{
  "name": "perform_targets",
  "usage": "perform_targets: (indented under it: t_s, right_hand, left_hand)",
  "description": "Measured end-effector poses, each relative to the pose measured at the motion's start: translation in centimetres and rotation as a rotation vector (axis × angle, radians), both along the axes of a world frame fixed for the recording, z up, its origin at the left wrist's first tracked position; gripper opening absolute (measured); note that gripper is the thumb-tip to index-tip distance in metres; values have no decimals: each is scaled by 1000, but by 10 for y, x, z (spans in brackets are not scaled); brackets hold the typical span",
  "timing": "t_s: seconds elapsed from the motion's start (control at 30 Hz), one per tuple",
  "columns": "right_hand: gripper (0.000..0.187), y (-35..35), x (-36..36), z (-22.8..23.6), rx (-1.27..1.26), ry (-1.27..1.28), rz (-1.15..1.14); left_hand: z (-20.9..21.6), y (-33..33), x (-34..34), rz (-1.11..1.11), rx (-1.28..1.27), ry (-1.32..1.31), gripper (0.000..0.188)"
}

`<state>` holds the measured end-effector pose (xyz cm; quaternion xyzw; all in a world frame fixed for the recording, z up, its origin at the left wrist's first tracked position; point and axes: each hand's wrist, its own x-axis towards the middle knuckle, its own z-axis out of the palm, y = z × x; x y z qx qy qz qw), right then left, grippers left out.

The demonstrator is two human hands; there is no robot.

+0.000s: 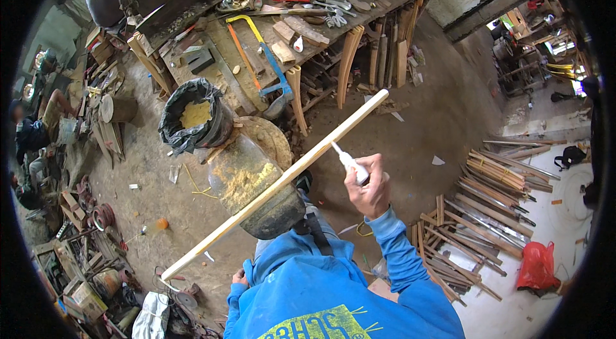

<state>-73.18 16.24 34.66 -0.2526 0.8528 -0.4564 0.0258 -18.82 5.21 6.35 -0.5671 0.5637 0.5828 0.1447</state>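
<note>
A long, pale wooden strip (276,188) runs diagonally in front of me, from the lower left to the upper right. My right hand (371,193) is closed round a small white squeeze bottle (354,168). The bottle's narrow nozzle points at the strip and seems to meet its edge. Low by my left side is my left hand (239,277), mostly hidden by the blue sleeve and clothing; its fingers do not show well. Beneath the strip, a dark rounded tub (273,218) sits close to my lap, with sawdust (244,182) on the clear sheet beside it.
A black-lined bucket (172,127) of yellowish powder stands ahead. Beyond it is a cluttered workbench (218,37) with a hacksaw (277,79). Wooden pieces (475,230) and a red plastic bag (538,265) lie at right. People (32,137) are at far left.
</note>
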Motion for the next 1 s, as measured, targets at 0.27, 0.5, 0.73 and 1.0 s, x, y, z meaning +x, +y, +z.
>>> perform_targets:
  t_s: [0.27,0.5,0.73,1.0]
  right_hand:
    - [22,-4,12,4,12,-67,116]
    - [21,7,-28,2,2,39,-38]
    - [21,11,-54,3,-1,82,-92]
    - [21,13,-79,9,12,147,-142]
  left_hand:
    - [15,3,-13,-32,-12,-45,45]
    - [28,2,-27,-2,27,-44,44]
    - [8,0,-16,2,37,-33,43]
    - [2,3,-8,-81,-41,-19,42]
